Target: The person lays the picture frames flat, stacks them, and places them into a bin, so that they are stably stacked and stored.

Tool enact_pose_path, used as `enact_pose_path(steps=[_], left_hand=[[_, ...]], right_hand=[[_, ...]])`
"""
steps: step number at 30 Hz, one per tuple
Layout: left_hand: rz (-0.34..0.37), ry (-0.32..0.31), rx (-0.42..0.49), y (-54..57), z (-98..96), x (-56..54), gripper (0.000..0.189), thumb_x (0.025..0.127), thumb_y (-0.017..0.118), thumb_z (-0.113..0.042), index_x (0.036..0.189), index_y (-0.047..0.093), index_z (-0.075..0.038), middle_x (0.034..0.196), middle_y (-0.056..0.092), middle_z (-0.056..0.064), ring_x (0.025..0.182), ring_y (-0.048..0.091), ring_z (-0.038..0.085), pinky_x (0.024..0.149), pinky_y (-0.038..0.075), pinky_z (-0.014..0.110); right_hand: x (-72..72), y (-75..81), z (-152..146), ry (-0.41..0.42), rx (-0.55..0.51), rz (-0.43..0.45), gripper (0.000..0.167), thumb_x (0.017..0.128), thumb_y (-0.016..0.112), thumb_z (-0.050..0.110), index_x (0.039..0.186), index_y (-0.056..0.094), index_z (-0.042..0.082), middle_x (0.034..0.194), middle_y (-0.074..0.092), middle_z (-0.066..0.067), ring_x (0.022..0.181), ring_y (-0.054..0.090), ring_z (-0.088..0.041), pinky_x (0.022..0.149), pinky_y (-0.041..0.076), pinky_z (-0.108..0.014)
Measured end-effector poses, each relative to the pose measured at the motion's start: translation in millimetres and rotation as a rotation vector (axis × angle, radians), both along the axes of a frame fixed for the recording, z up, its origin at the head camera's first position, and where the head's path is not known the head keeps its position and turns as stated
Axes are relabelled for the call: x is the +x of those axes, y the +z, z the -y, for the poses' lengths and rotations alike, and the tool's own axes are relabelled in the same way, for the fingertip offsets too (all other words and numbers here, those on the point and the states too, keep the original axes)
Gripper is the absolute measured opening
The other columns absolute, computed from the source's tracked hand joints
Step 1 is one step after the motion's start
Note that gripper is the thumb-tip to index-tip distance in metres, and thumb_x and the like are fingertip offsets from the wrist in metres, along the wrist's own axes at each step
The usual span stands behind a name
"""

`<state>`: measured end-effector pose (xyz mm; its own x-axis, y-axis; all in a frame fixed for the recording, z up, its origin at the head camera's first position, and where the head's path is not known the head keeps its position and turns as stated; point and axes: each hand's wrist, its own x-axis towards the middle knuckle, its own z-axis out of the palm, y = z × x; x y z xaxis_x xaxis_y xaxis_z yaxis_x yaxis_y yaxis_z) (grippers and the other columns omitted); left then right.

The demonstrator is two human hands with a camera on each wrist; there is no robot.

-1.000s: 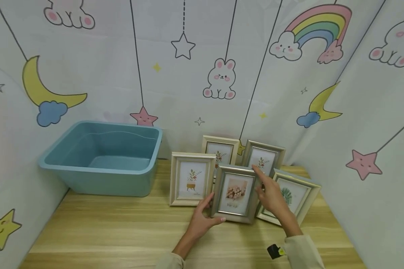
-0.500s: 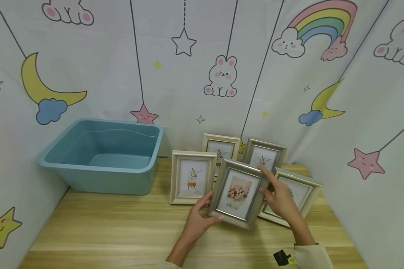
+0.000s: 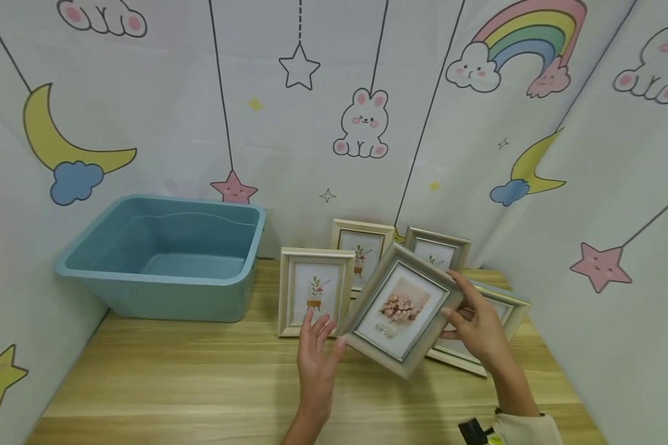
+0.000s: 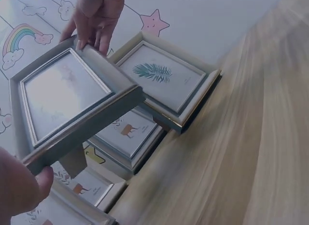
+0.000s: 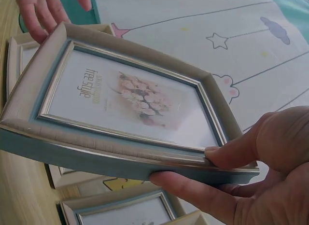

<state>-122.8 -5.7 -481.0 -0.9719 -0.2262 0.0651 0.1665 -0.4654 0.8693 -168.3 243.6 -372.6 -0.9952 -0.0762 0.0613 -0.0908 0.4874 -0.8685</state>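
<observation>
A cartoon-printed curtain (image 3: 289, 139) backs the wooden table (image 3: 200, 371). The right hand (image 3: 483, 327) pinches the grey frame (image 3: 402, 309) by its right side, tilted above the table. The left hand (image 3: 315, 361), fingers extended, is at its lower left corner; I cannot tell whether they touch. Four other frames (image 3: 316, 292) stand towards the back and right edges. A blue tub (image 3: 158, 300) occupies the back left corner.

silver-grey picture frame (image 3: 396, 314) | pink flower print (image 5: 144, 103) | tilted | held midair
</observation>
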Motion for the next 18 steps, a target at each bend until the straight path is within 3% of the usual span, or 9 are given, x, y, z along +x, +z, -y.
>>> enact_pose_path(steps=[3,8,12,18], left_hand=[[-0.034,-0.011,0.138,-2.3,-0.8,3.1,0.070,0.103,0.045,-0.011,0.160,0.006,-0.006,0.148,0.037,0.025,0.126,0.050,0.020,0.097,0.054,0.035],[-0.086,-0.147,0.261,-3.9,1.3,7.4,0.063,0.107,0.028,-0.023,0.158,-0.001,-0.001,0.136,0.051,0.009,0.119,0.060,0.019,0.094,0.056,0.045],[-0.092,-0.189,0.253,-2.9,2.3,6.9,0.061,0.107,0.027,-0.025,0.157,0.007,0.005,0.130,0.056,0.005,0.115,0.064,0.021,0.090,0.058,0.045],[-0.051,-0.188,0.165,0.4,3.3,7.4,0.063,0.105,0.039,-0.014,0.158,0.010,0.002,0.130,0.050,0.010,0.111,0.064,0.020,0.089,0.059,0.040]], right_hand=[[0.1,-1.3,2,0.012,-0.072,0.015,0.077,0.097,0.056,-0.006,0.160,0.025,0.026,0.094,0.047,-0.015,0.074,0.061,-0.013,0.070,0.062,-0.034],[0.1,-5.3,5,0.026,-0.234,0.022,0.078,0.097,0.053,-0.009,0.161,0.018,0.021,0.110,0.050,-0.018,0.086,0.066,-0.010,0.073,0.062,-0.038],[0.2,-13.0,8,0.034,-0.384,0.022,0.078,0.097,0.053,-0.009,0.161,0.017,0.018,0.126,0.046,-0.021,0.094,0.068,-0.009,0.072,0.062,-0.039],[7.9,-22.1,9,0.016,-0.459,0.019,0.081,0.096,0.056,-0.009,0.161,0.015,0.015,0.125,0.045,-0.017,0.093,0.067,-0.011,0.071,0.062,-0.038]])
